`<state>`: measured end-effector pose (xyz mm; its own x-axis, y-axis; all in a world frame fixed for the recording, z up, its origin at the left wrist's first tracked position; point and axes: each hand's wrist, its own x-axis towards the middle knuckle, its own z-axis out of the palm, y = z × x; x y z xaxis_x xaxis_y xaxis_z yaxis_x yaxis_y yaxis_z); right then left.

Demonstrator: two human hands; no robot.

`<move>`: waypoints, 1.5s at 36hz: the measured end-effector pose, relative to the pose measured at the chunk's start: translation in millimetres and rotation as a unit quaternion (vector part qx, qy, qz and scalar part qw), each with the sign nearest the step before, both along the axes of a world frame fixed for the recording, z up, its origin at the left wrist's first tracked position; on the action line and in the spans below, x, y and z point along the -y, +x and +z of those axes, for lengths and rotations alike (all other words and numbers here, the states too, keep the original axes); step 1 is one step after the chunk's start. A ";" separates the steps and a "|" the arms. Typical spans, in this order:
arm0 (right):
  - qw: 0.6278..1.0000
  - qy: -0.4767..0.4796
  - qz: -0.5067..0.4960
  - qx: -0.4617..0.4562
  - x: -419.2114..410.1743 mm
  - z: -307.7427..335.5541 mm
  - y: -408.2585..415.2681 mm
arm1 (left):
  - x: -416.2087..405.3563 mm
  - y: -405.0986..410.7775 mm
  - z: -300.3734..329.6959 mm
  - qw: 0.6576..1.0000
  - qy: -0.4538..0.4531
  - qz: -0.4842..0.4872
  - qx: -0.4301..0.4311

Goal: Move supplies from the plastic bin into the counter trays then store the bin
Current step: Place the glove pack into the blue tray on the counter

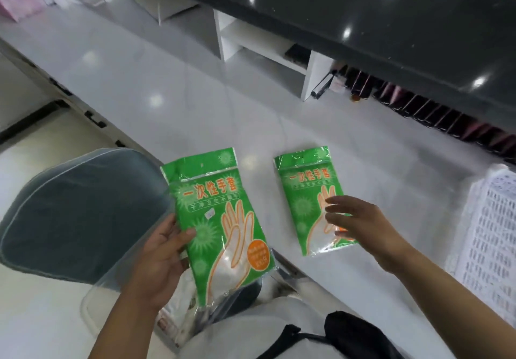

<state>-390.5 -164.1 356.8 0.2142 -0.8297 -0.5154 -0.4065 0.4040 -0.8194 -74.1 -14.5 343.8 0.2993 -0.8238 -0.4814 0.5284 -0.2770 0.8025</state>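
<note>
The left hand (160, 249) grips a green glove pack (220, 224) by its left edge, above the clear bin (83, 219). The right hand (354, 220), fingers spread and loose, hovers over a second pack (304, 191) lying flat on the white counter (167, 87). A white lattice tray (485, 233) sits at right.

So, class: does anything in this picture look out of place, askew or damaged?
Nothing looks damaged or spilled. One green disposable-glove packet lies slightly askew on the white counter under the open right hand; the left hand holds a second green glove packet tilted.
</note>
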 end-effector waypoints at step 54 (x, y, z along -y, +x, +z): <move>0.991 -0.054 -0.002 -0.125 56.7 -40.1 -29.2 | 135.9 -139.8 -44.5 0.949 0.160 -0.116 0.247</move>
<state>-419.7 -220.9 316.7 0.0881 -0.8838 -0.4595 -0.6018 0.3204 -0.7316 -213.9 -150.4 299.3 0.3815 -0.7309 -0.5659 0.0041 -0.6109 0.7917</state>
